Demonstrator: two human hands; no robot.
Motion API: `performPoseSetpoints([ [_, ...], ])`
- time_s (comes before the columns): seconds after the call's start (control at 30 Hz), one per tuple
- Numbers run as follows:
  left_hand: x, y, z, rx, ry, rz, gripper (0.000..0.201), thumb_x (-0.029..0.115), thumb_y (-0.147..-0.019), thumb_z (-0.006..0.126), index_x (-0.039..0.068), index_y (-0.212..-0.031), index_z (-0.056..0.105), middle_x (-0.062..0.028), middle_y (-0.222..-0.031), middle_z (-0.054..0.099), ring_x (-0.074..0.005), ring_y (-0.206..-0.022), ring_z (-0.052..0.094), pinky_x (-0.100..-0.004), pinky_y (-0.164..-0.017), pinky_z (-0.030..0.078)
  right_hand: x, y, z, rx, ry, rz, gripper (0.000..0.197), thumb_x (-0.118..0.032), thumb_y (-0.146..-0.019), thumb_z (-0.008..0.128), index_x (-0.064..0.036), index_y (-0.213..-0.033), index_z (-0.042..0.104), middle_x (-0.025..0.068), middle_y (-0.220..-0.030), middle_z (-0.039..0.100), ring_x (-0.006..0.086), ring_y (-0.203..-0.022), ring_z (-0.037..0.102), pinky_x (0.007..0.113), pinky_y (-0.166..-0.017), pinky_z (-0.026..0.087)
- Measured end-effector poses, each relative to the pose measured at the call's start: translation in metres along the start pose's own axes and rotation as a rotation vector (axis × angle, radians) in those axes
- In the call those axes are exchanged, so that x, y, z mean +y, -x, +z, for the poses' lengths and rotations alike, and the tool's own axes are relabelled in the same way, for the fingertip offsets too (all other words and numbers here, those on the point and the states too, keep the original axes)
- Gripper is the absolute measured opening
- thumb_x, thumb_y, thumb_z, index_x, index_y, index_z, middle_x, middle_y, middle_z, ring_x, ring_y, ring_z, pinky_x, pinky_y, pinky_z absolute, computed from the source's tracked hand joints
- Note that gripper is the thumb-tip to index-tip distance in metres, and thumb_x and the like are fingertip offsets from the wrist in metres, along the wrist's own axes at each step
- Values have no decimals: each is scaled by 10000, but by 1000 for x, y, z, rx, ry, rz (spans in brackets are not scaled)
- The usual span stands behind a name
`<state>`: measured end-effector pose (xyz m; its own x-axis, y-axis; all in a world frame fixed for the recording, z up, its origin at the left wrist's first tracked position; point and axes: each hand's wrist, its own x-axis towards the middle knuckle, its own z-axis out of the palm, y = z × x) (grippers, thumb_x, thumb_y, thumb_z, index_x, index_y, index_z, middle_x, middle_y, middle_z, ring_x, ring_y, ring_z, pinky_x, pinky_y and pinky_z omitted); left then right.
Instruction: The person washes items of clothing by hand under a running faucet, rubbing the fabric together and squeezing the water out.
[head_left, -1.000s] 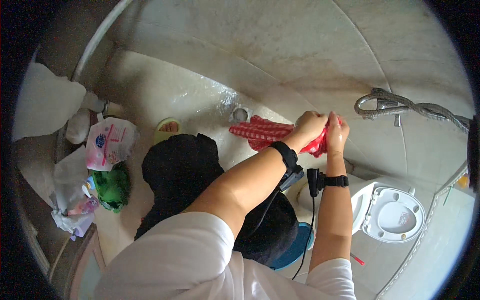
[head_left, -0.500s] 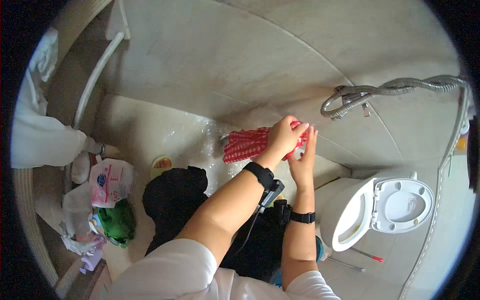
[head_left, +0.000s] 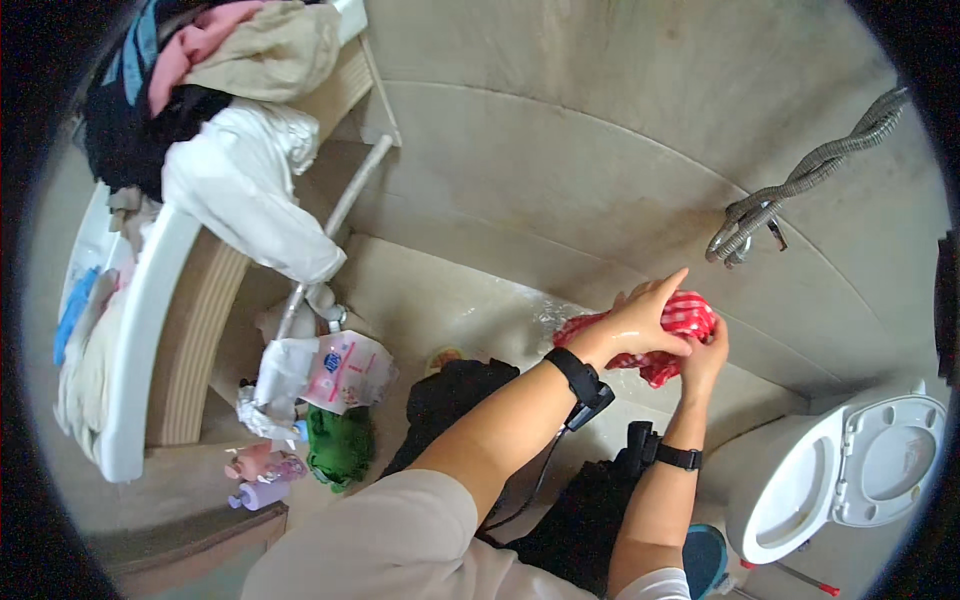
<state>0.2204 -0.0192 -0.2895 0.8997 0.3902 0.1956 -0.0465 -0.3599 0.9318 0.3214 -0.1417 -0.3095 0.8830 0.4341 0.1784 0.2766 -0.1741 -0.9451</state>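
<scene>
A bunched red-and-white checked cloth (head_left: 688,314) is between my two hands over the wet floor, beside the tiled wall. Its lower part hangs crumpled beneath my fingers. My left hand (head_left: 640,325) holds it from the left, thumb and fingers on either side of the fabric, index finger stretched upward; this hand looks wet. On the other side, my right hand (head_left: 708,358) grips the cloth's edge, its fingers partly hidden behind the fabric. A black strap with a small device is around each wrist.
Metal shower hoses (head_left: 800,190) hang from the right wall above a white toilet (head_left: 790,490) with its lid up. To the left, a white tub rim (head_left: 150,340) bears piled clothes (head_left: 250,180). Plastic packages (head_left: 345,370), a green bag (head_left: 340,445) and bottles (head_left: 262,492) are near it.
The view has swung left, bringing the clothes pile into sight. The cloth, which hung spread out from my hands, is now gathered into a bunch, and my left hand has opened wider around it.
</scene>
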Motion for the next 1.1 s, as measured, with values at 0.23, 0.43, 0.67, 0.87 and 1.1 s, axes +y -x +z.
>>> performPoseSetpoints([
  [0.23,6,21,8,-119,-304,-202,1123,331,-576,807,131,-1439,117,-170,-1434,267,-327,-1321,268,-657,-986,187,-8,-3,-10,74,136,30,412,120,-650,472,24,-1046,537,110,-929,621,189,-838,609,285,-783,478],
  [0.43,-2,19,18,-41,-123,-78,1055,260,-605,792,34,-1415,155,-214,-1409,293,-356,-1293,306,-401,-1047,288,-2,-14,-8,106,18,51,427,136,-646,457,30,-1053,530,104,-953,606,178,-867,591,284,-792,473],
  [0.67,-42,-23,42,80,22,-70,889,117,-647,691,30,-1390,211,-237,-1330,394,-364,-1204,425,-388,-997,364,-13,-19,6,130,-56,132,429,138,-630,480,24,-1042,527,113,-927,613,180,-834,604,290,-757,492],
  [0.87,-37,-31,27,48,165,-182,666,39,-666,666,-4,-1279,410,-184,-1165,552,-270,-1085,539,-340,-933,411,-18,-24,9,125,-52,185,377,99,-642,531,11,-1007,548,107,-880,625,170,-784,603,284,-723,490],
  [1.1,-38,-34,29,97,491,-363,508,-25,-678,647,-21,-1164,495,-103,-1038,606,-179,-934,583,-292,-833,454,5,-30,6,91,36,53,412,49,-648,560,26,-1059,540,162,-932,619,257,-866,605,328,-789,473],
])
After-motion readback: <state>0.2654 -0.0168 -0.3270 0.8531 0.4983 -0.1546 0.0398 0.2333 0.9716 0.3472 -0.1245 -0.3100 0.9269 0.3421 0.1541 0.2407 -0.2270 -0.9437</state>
